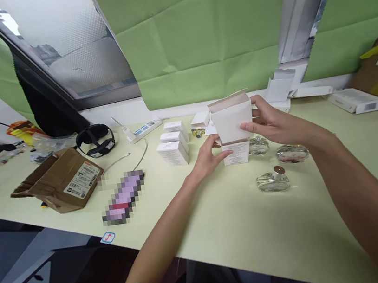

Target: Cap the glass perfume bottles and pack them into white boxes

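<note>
My right hand (271, 123) grips a plain white carton sleeve (231, 119) by its right side, its upper flap tilted open. Directly below it, a white box (235, 152) with small print stands on the table. My left hand (210, 152) is closed on the left side of that printed box, thumb across its front. The sleeve overlaps the box's top; whether they are joined is hidden. Close by on the right are glass perfume bottles: one (258, 146) behind my right hand, one with pinkish liquid (292, 153), and one with a brown cap (274, 181).
Several white boxes (172, 154) stand left of my hands, near a small gold-coloured bottle (198, 132). Further left are a blurred phone (124, 197), an opened brown carton (64, 178), a black headset (95, 140) and a power strip (147, 128). White packaging (357, 100) lies at the back right.
</note>
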